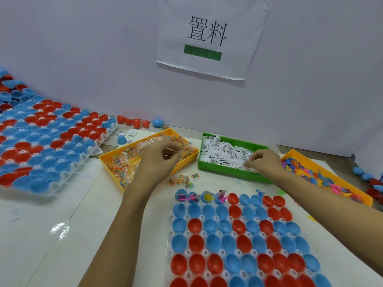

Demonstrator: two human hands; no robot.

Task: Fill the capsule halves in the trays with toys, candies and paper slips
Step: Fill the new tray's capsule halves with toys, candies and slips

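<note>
My left hand (159, 156) over yellow candy tray (107, 160), fingers curled together on candy packets (132, 154); whether one packet is held, cannot tell. My right hand (263, 160) in green slip tray (228, 172), fingertips pinched on paper slips (223, 152). Take single slip, single packet; shake off extras before lifting. Clear tray walls nearest wrists on withdrawal. Capsule tray (172, 230) lies below both grips, far row partly filled, remaining capsule halves (195, 244) empty. Loose packets (182, 180) sit between grips and tray; open table left of left forearm
</note>
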